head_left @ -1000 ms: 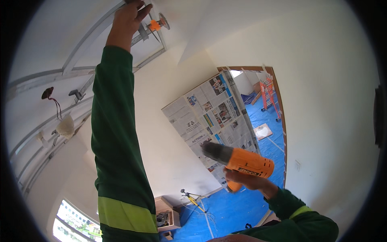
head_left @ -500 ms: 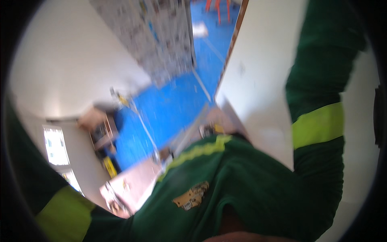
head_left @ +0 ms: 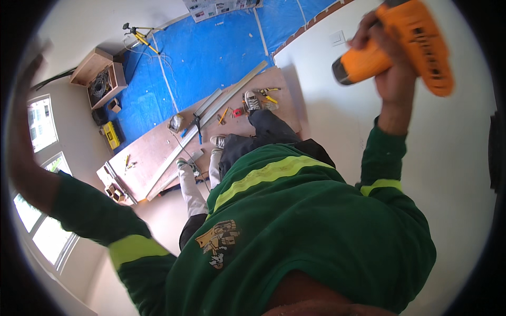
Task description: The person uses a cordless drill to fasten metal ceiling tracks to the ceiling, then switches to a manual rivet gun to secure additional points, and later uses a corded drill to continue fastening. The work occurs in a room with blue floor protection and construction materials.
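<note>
My left hand [head_left: 30, 76] is raised, too blurred for me to tell whether it is open or closed. Between and below both hands, metal channels [head_left: 232, 93] and a red tape measure [head_left: 237, 112] lie near the shoes [head_left: 253, 100] on the wooden platform [head_left: 139, 162], perhaps for easy reach, while my right hand [head_left: 396, 68] grips the orange power drill [head_left: 421, 45] by its handle, presumably for balance.

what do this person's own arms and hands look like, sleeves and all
The left sleeve and right sleeve are dark green, each crossed by a yellow-green band, and end short of the hands. The right hand is bare, without a glove; the left hand is blurred but seems ungloved too.
</note>
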Action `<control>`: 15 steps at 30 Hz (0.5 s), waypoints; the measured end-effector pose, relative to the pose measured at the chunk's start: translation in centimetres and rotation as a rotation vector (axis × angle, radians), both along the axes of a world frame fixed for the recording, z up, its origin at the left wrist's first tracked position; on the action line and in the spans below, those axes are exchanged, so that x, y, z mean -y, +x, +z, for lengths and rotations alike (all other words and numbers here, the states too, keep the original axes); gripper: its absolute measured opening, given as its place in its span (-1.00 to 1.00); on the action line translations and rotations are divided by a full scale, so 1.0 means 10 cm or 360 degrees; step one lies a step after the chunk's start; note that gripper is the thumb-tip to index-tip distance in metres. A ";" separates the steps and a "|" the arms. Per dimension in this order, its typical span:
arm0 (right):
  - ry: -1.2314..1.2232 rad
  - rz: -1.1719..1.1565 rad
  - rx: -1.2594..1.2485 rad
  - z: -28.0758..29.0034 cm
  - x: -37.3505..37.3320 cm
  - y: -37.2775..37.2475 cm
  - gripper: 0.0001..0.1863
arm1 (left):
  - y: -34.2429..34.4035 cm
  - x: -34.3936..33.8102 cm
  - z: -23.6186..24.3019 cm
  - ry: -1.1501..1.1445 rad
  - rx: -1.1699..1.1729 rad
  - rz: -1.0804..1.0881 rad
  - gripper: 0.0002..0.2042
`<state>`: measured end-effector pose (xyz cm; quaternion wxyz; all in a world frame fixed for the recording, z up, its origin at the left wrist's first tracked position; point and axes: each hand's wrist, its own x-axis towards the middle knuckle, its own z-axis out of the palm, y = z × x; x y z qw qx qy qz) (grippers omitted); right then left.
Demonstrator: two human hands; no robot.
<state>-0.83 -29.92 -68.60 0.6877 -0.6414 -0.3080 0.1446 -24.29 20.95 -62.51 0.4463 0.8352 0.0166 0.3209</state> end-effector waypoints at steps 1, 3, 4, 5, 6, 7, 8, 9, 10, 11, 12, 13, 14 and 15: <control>-0.0049 -0.0124 -0.0157 -0.29 0.05 -0.04 -0.78 | -0.17 -0.03 -0.35 -0.0200 -0.0123 0.0063 -0.54; -0.0247 -0.0349 -0.0440 -0.80 0.17 -0.10 -0.79 | -0.52 0.07 -1.30 -0.0765 -0.0407 0.0168 -0.53; -0.0387 -0.0436 -0.0568 -1.02 0.24 -0.11 -0.77 | -0.72 0.16 -1.78 -0.1126 -0.0617 0.0260 -0.47; -0.0476 -0.0445 -0.0657 -1.24 0.33 -0.12 -0.76 | -0.94 0.42 -2.38 -0.1188 -0.0736 0.0453 -0.48; -0.0673 -0.0501 -0.0796 -1.45 0.42 -0.11 -0.75 | -1.12 0.69 -2.93 -0.1038 -0.0906 0.0608 -0.50; -0.0819 -0.0502 -0.0886 -1.67 0.51 -0.11 -0.75 | -1.36 0.96 -3.41 -0.1626 -0.1057 0.0830 -0.54; -0.0979 -0.0468 -0.0888 -1.89 0.61 -0.11 -0.75 | -1.57 1.29 -3.84 -0.1227 -0.1267 0.0710 -0.62; -0.1125 -0.0405 -0.0880 -2.11 0.70 -0.12 -0.75 | -1.77 1.59 -4.18 -0.1034 -0.1643 0.0631 -0.71; -0.1235 -0.0344 -0.0851 -2.32 0.78 -0.14 -0.75 | -1.92 1.90 -4.49 -0.1188 -0.1690 0.0534 -0.71; -0.1367 -0.0299 -0.0906 -2.53 0.84 -0.16 -0.75 | -2.03 2.23 -4.75 -0.1409 -0.1719 0.0492 -0.70; -0.1467 -0.0256 -0.0937 -2.72 0.88 -0.19 -0.74 | -2.11 2.57 -4.95 -0.1712 -0.1637 0.0513 -0.68; -0.1582 -0.0194 -0.0975 -2.89 0.91 -0.22 -0.74 | -2.13 2.76 -5.12 -0.1945 -0.1839 0.0479 -0.61; -0.1696 -0.0092 -0.0975 -3.02 0.91 -0.25 -0.71 | -2.07 2.98 -5.29 -0.1370 -0.2129 0.0356 -0.50; -0.1815 0.0020 -0.0990 -3.12 0.89 -0.28 -0.69 | -2.09 3.08 -5.36 -0.1169 -0.2165 0.0091 -0.46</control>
